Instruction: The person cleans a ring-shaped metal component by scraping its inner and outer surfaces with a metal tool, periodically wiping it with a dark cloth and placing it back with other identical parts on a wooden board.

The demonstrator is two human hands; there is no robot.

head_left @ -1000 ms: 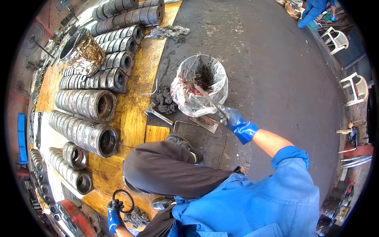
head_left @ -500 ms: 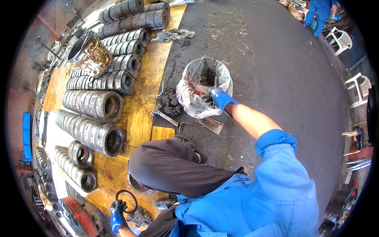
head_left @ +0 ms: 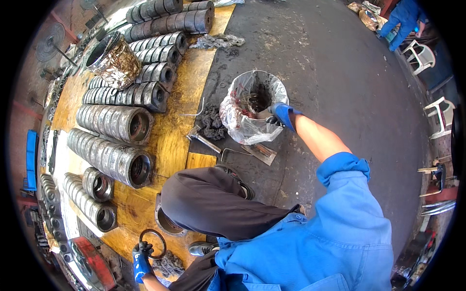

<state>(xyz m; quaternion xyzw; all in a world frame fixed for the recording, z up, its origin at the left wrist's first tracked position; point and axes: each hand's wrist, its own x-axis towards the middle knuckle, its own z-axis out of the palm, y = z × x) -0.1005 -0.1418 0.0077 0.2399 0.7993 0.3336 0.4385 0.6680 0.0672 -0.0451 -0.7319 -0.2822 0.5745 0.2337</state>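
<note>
Black ring (head_left: 164,242) sits at the lower left of the frame, above the planked floor, with the left hand (head_left: 142,252) holding its near edge between gloved fingers. The right hand (head_left: 280,115), upper centre-right, curls narrow at the rim of the plastic-lined bucket (head_left: 237,130), around what seems to be a pale flat blade (head_left: 263,114); most of that tool is hidden, so its full shape is unclear.

The step in hand looks like scooping or scraping the dark, red-flecked greasy matter (head_left: 261,97) inside the bucket. The next move, I judge, calls for a firm grip on the blade, clear of the loose plastic, and a steady left hand.

Counted: one held ring; one lined bucket; one streaked bucket (head_left: 122,63) (standing among the ring stacks, upper left); one hammer (head_left: 208,142), two bent metal rods (head_left: 203,105) and one flat metal plate (head_left: 266,155) near the lined bucket. One flanged ring (head_left: 164,220) lies beside the knee, two large ring stacks (head_left: 109,154) at centre-left, two white chairs (head_left: 442,116) along the right edge, and one co-worker (head_left: 402,22) at the upper right.
</note>
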